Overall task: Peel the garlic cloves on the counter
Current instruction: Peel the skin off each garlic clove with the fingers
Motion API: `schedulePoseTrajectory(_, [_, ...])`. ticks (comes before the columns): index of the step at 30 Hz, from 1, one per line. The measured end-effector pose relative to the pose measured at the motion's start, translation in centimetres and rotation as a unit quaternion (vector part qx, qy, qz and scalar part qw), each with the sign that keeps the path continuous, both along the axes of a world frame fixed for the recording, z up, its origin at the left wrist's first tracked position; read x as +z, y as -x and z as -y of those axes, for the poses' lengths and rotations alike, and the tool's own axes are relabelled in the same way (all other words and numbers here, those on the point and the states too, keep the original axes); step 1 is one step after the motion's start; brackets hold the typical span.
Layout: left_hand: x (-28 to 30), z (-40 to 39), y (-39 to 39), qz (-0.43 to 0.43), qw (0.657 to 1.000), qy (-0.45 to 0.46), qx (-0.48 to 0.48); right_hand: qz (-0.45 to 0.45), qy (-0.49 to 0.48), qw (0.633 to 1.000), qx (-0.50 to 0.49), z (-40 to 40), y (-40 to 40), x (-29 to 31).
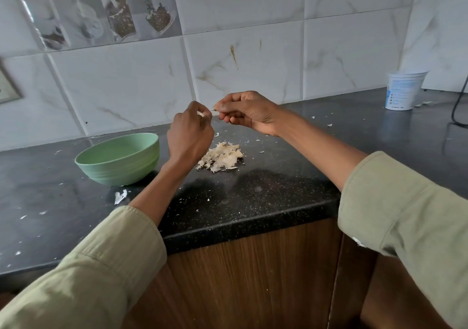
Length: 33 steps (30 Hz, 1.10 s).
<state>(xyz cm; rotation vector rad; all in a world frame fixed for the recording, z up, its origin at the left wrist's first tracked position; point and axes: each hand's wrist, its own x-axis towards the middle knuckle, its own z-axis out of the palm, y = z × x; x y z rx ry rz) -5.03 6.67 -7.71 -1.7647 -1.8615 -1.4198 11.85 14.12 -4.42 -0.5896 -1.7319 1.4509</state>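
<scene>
While the left hand (190, 130) pinches a garlic clove (200, 113) above the counter (253, 197), the right hand (249, 113) pinches papery skin (215, 105) at its 3 o'clock; small, light, slippery, best gripped at its ends

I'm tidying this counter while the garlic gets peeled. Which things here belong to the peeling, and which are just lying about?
Part of the job:
- left hand, pinching a bit of garlic skin
- right hand, pinching a small garlic piece
- pile of skins and cloves
- green bowl, probably

Lying about:
- white tub
- black cable
</scene>
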Motion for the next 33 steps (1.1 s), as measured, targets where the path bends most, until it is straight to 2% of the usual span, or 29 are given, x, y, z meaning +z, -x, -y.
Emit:
schedulePoseTrajectory(2, [0.0,-0.1,0.1,0.040,0.999,0.008,-0.008,0.008,-0.008,1.000,-0.005,-0.1,0.0,-0.1])
schedulePoseTrajectory(5, [0.2,0.1,0.0,0.102,0.992,0.022,-0.077,0.010,-0.025,0.999,-0.019,-0.2,-0.1,-0.3])
schedulePoseTrajectory(9, [0.1,0.3,-0.5,0.121,0.979,0.026,-0.159,0.021,-0.070,0.997,-0.018,-0.2,0.1,-0.4])
schedulePoseTrajectory(15, [0.1,-0.3,0.2,0.179,0.964,0.017,-0.198,0.045,-0.124,0.991,-0.014,0.4,0.5,-0.4])
schedulePoseTrajectory(17, [0.1,-0.2,0.1,0.213,0.955,0.026,-0.206,0.078,-0.174,0.981,-0.023,0.7,0.8,-0.4])
schedulePoseTrajectory(21, [0.0,-0.4,0.0,0.271,0.942,0.056,-0.190,0.163,-0.293,0.938,-0.085,1.3,1.6,-1.1])
schedulePoseTrajectory(25, [0.0,-0.6,-0.3,0.265,0.945,0.046,-0.187,0.153,-0.241,0.955,-0.076,1.6,1.6,-0.8])
schedulePoseTrajectory(29, [0.0,-0.4,-0.8,0.207,0.962,0.012,-0.176,0.093,-0.149,0.984,-0.036,1.2,1.9,-0.7])
schedulePoseTrajectory(33, [0.0,-0.3,-0.7,0.193,0.965,0.001,-0.180,0.072,-0.095,0.992,-0.034,0.6,2.0,-0.7])
